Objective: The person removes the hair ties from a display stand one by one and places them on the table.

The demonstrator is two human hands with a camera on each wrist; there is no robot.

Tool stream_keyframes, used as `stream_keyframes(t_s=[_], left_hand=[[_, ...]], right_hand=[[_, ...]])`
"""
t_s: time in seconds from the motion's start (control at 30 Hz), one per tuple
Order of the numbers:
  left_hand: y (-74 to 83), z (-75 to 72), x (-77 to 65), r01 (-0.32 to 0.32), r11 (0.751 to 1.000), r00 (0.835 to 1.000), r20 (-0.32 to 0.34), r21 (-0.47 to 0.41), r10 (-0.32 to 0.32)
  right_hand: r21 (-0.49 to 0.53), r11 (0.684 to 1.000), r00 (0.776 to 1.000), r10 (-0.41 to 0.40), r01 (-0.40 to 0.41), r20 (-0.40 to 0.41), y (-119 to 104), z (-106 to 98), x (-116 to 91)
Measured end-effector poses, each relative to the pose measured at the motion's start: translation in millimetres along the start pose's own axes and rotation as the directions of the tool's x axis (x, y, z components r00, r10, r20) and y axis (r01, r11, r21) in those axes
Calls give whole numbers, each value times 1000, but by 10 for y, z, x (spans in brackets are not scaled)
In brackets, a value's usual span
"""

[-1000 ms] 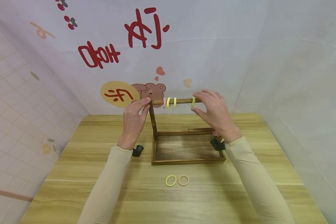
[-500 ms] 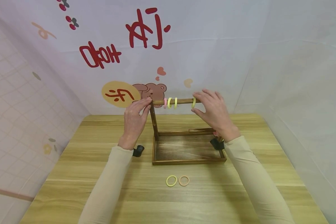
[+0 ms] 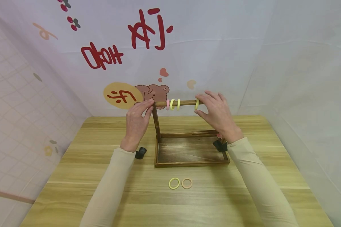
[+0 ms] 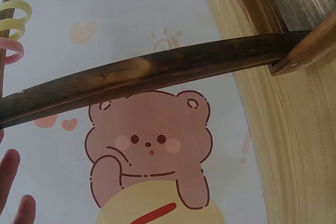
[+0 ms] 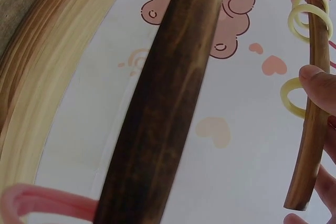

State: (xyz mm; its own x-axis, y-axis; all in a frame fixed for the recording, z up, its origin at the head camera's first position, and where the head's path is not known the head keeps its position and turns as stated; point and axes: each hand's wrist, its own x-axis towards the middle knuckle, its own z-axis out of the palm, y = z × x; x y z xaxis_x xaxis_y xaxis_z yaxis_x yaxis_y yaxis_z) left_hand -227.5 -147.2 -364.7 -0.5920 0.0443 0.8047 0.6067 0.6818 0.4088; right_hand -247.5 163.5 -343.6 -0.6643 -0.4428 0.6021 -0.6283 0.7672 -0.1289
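The rod (image 3: pixel 187 102) is brown wood, smooth with a soft shine. The post (image 4: pixel 142 73) is dark, streaky wood, and the screws (image 4: pixel 294 64) look like metal. The tray (image 3: pixel 191 164) is wood too. The tabletop (image 3: pixel 147 201) looks like smooth, stripy wood. The rings (image 5: pixel 52 199) look like smooth, matt plastic. The backdrop (image 3: pixel 216 53) is wrinkly cloth, and the sleeves (image 3: pixel 253 173) are matt cloth.

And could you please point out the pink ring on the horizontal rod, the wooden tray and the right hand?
Pink ring (image 3: pixel 168 105): head view, middle of its visible band.
Wooden tray (image 3: pixel 191 150): head view, its bare floor.
Right hand (image 3: pixel 220 113): head view, on its back.
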Motion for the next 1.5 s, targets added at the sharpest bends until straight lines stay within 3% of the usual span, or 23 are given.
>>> stream_keyframes(t_s=[1.5], left_hand=[[-11, 6, -8, 11, 1000, 1000, 8, 0, -11]], right_hand=[[23, 999, 999, 40, -39, -25, 75, -33, -31]])
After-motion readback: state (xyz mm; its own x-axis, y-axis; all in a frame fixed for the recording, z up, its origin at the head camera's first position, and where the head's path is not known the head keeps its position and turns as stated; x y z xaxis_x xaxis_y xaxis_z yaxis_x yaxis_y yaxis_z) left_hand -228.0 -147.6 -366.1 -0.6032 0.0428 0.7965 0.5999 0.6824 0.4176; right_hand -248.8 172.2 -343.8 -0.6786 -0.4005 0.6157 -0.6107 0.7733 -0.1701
